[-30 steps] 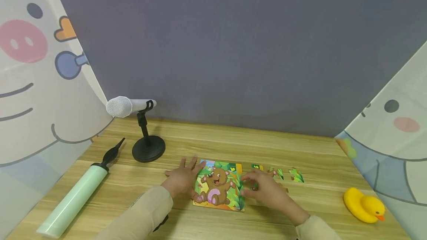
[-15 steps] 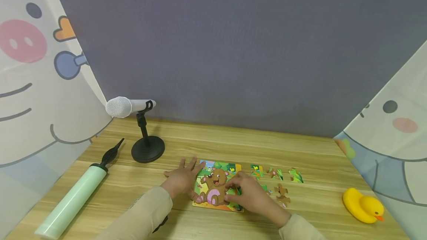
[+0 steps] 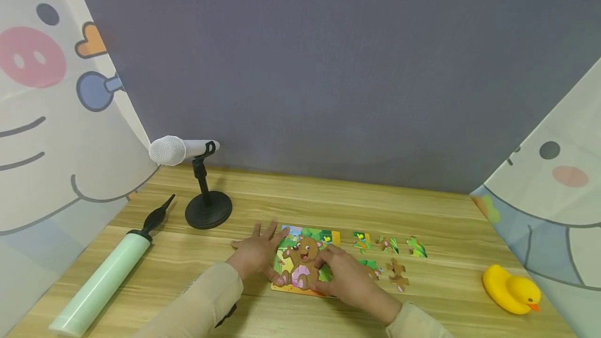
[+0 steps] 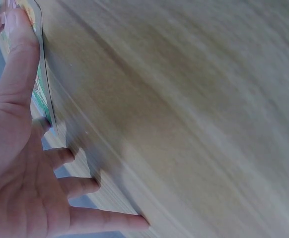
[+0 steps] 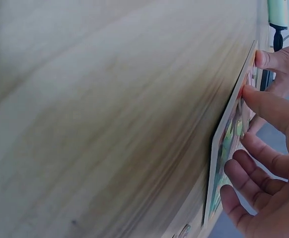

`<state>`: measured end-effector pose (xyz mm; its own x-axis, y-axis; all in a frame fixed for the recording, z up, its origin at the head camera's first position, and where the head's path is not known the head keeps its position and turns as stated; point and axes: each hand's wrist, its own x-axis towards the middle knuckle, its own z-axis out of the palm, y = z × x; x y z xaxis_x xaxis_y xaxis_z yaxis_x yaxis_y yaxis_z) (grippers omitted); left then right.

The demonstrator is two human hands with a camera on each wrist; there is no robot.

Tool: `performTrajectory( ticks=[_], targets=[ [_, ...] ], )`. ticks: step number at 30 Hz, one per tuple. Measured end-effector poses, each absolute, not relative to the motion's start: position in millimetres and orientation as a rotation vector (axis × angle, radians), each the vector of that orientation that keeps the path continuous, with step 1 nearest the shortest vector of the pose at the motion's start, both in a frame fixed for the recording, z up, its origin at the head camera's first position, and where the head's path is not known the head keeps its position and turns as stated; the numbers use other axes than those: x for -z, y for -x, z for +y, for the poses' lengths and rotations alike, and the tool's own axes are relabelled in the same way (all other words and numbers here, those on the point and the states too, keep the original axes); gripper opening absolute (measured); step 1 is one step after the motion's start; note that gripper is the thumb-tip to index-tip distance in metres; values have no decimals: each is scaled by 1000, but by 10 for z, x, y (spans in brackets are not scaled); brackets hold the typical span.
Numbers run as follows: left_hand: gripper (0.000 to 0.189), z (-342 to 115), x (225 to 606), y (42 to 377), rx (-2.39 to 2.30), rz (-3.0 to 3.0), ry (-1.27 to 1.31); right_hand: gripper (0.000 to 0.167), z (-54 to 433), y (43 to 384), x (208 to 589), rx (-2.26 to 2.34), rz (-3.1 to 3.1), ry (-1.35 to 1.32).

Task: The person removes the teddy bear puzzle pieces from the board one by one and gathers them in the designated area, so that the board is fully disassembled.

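A square bear puzzle board [image 3: 292,289] lies flat on the wooden table. My left hand [image 3: 256,254] rests at its left side with fingers spread, its thumb on the board's lower left corner, as the left wrist view [image 4: 25,183] also shows. Over the board's right half, my right hand [image 3: 347,278] pinches a small puzzle piece [image 5: 245,116] between thumb and index finger, low against the board. The other right fingers are loosely bent. The right hand hides much of the board's right side and most of the held piece.
Several loose puzzle pieces [image 3: 398,274] lie right of the board. A white microphone [image 3: 169,151] on a black stand [image 3: 208,209] stands back left. A pale green hand pump [image 3: 103,280] lies far left. A yellow rubber duck [image 3: 509,288] sits far right. A grey panel [image 3: 328,72] closes the back.
My right hand has moved left from the board's right edge onto the bear picture, then slightly lower, uncovering loose pieces on the table. My left hand stays in place.
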<state>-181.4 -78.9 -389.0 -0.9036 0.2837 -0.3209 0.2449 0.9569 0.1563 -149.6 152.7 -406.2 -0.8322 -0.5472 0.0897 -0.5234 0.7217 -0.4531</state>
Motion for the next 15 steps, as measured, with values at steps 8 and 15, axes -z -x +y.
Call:
performTrajectory(
  ticks=[8,15],
  targets=[
    [121,-784,3882,1809,-157,2759,-387,33,1579,1530,4049,684,2911,887],
    [121,-800,3890,1810,-158,2763,-398,29,1655,1589,4030,625,2913,849]
  ],
)
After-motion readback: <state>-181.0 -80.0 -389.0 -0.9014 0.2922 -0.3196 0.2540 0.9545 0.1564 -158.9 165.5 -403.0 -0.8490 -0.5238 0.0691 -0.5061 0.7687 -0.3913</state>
